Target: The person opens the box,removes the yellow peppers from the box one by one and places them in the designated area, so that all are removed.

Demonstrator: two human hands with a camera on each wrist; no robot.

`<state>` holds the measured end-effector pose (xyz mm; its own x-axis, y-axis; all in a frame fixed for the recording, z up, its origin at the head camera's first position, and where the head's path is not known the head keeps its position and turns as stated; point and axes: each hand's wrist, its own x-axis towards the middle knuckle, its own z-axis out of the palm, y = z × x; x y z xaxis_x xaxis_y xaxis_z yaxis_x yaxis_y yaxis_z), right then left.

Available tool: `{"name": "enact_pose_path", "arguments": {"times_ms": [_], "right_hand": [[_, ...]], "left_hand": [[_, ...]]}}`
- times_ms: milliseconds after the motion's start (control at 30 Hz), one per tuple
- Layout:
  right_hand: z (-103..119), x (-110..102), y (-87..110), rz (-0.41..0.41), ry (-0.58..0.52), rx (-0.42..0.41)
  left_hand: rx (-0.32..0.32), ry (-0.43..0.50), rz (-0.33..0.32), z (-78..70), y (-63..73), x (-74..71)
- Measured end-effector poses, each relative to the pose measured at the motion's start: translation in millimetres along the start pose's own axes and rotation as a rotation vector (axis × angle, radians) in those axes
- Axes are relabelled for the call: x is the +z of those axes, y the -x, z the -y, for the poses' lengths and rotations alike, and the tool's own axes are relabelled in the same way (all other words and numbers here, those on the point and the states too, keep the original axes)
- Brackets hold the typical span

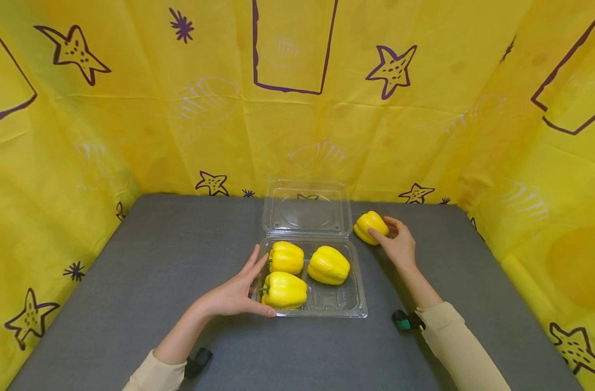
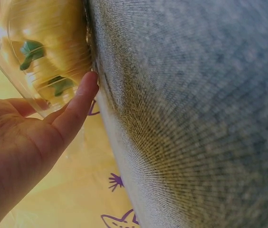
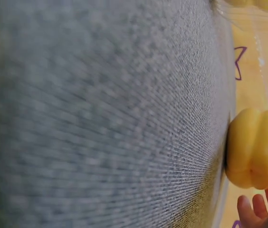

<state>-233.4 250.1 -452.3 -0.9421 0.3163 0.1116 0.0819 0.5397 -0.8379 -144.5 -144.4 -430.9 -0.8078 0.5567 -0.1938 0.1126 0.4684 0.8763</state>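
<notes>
A clear plastic clamshell box (image 1: pixel 353 304) lies with its lid (image 1: pixel 307 209) folded back. Inside are three yellow bell peppers: one at the back left (image 1: pixel 286 258), one at the front left (image 1: pixel 284 290) and one on the right (image 1: pixel 329 265). My left hand (image 1: pixel 229 293) rests along the box's left side, fingers extended and thumb at the front corner. Green stems (image 2: pixel 32 52) show through the plastic in the left wrist view. Right of the lid, another yellow bell pepper (image 1: pixel 369 227) sits on the table, held between thumb and fingers of my right hand (image 1: pixel 399 247).
The grey table (image 1: pixel 180 233) is enclosed by yellow cloth (image 1: pixel 297 130) printed with starfish and fish. The box's front right compartment shows its bare ribbed floor. Dark bands (image 1: pixel 408 320) circle both wrists near the pale sleeves.
</notes>
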Motion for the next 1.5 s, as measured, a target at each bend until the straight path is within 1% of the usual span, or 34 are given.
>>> {"name": "enact_pose_path", "arguments": {"times_ms": [333, 633, 800, 967, 1267, 1333, 1433, 1500], "right_hand": [[5.4, -5.3, 12.4, -0.023, -0.015, -0.054], [18.3, -6.4, 29.3, 0.011, -0.062, -0.099], [25.7, -5.8, 39.5, 0.059, -0.100, -0.103], [33.3, -5.1, 50.6, 0.129, -0.130, -0.089], [44.3, 0.6, 66.7, 0.248, -0.179, -0.117], [46.3, 1.8, 70.4, 0.278, -0.200, -0.137], [62.5, -1.3, 81.9, 0.322, -0.217, -0.170], [64.3, 0.5, 85.1, 0.344, -0.220, -0.208]], "left_hand": [[-0.001, 0.008, 0.000, -1.0, 0.0, 0.8], [-0.003, 0.008, 0.003, -0.2, -0.1, 0.3], [-0.002, 0.009, 0.004, 0.1, -0.5, 0.3], [-0.002, 0.012, 0.007, 1.0, -0.7, 0.4], [0.004, 0.022, 0.006, 1.0, -0.7, 0.8], [0.003, 0.020, 0.006, 0.9, -0.7, 1.0], [0.001, 0.018, 0.007, 0.7, -0.6, 0.9], [-0.001, 0.017, 0.007, 0.6, -0.5, 0.7]]}}
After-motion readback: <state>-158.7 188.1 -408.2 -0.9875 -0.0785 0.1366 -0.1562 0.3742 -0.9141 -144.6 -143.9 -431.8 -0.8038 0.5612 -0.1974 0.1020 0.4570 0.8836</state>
